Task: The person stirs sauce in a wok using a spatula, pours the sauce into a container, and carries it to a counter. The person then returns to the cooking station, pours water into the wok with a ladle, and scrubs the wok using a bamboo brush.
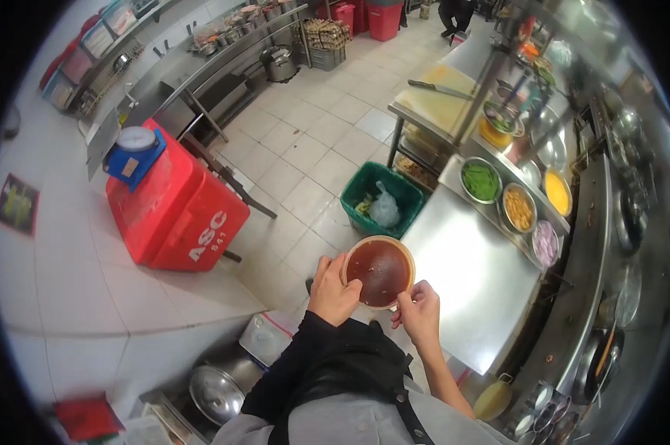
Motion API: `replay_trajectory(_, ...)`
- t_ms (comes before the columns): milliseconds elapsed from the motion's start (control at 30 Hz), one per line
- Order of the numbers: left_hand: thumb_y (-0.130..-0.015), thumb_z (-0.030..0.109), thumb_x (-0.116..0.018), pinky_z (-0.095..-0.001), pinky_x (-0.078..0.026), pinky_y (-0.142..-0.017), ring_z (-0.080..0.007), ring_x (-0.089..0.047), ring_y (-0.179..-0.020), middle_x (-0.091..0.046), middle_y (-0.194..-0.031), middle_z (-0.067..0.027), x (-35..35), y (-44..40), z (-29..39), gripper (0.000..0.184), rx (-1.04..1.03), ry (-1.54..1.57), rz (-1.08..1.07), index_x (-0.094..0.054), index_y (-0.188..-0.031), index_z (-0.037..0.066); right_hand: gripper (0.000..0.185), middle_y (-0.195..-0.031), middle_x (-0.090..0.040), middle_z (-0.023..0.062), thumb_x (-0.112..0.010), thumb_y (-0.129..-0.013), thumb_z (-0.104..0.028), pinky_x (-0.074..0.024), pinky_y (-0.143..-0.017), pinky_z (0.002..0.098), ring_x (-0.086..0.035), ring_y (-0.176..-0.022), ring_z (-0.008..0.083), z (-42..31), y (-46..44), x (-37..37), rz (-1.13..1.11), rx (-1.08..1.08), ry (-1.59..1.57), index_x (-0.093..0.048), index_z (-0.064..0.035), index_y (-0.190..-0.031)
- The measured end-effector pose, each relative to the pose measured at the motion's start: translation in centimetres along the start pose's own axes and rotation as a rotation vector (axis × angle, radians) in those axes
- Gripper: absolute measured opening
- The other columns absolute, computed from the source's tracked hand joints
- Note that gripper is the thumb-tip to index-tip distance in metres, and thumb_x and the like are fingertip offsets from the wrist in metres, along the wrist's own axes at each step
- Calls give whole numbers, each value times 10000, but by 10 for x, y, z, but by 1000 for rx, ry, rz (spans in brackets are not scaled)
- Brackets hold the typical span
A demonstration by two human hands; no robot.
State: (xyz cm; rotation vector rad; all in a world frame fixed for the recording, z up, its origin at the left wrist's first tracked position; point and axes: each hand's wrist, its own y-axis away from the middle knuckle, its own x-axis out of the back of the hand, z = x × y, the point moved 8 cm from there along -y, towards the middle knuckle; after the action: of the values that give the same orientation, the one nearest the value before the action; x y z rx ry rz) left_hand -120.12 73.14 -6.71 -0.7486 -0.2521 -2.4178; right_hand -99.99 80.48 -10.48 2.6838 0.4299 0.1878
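Note:
In front of my body, a round tub [347,256] with a pale rim holds dark red-brown liquid [381,272]. My left hand [335,291] grips its left side, the thumb over the rim. At the lower right edge, my right hand [419,311] pinches the rim with closed fingers. The tub is roughly level, held up between the steel counter and my apron [342,363]. Its underside is hidden from this view.
A steel counter [461,274] stands to my right, with bowls of green vegetables [481,181], yellow-brown pieces [519,208] and purple onion [545,245] along its far edge. Ahead is a green bin [357,220]. On the left, a red box [179,211] carries a blue scale [136,159].

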Motion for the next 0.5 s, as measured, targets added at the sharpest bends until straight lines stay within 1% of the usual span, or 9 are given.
replay_trajectory(33,-760,82,-636,-346,-527,-718,-268,-615,-781,-549,-968,-153,13,-24,-6,498,-68,0,21,-648,-1252,4,170,-632,-573,116,-600,-890,-28,-512,-377,308,-619,-473,175,-10,-18,-20,-5,10,-2,-450,12,-821)
replay_trajectory(133,-767,83,-630,-353,-519,-715,-259,-602,-767,-548,-946,-146,46,-105,-19,472,-27,8,-42,-651,-1231,3,173,-635,-581,124,-605,-892,-39,-521,-382,308,-633,-485,174,-38,-69,-78,12,5,-29,-452,8,-827)
replay_trajectory(233,-791,144,-604,-476,-488,-901,-412,-587,-1001,-538,-1052,-208,70,-185,-30,467,-1,8,-168,-615,-1241,15,155,-641,-586,122,-599,-898,-40,-524,-384,304,-630,-484,167,-59,-113,-128,78,-20,-111,-464,8,-838)
replay_trajectory(333,-789,138,-607,-474,-491,-889,-409,-589,-982,-541,-1051,-203,82,-268,-40,460,-48,-30,-257,-624,-1235,26,107,-605,-561,93,-564,-915,-23,-473,-367,281,-583,-453,155,-95,-159,-172,140,0,-153,-478,1,-855)
replay_trajectory(400,-792,134,-608,-467,-498,-880,-407,-593,-974,-546,-1037,-202,89,-319,-36,464,-83,-40,-305,-623,-1240,12,161,-647,-584,109,-599,-894,-43,-521,-381,299,-631,-485,164,-111,-195,-192,153,0,-181,-460,3,-827)
replay_trajectory(500,-799,136,-612,-462,-503,-869,-400,-599,-973,-547,-1012,-203,90,-392,-37,467,-93,-41,-346,-622,-1249,16,166,-651,-584,108,-611,-885,-47,-517,-378,300,-634,-481,168,-142,-247,-218,213,10,-190,-464,5,-827)
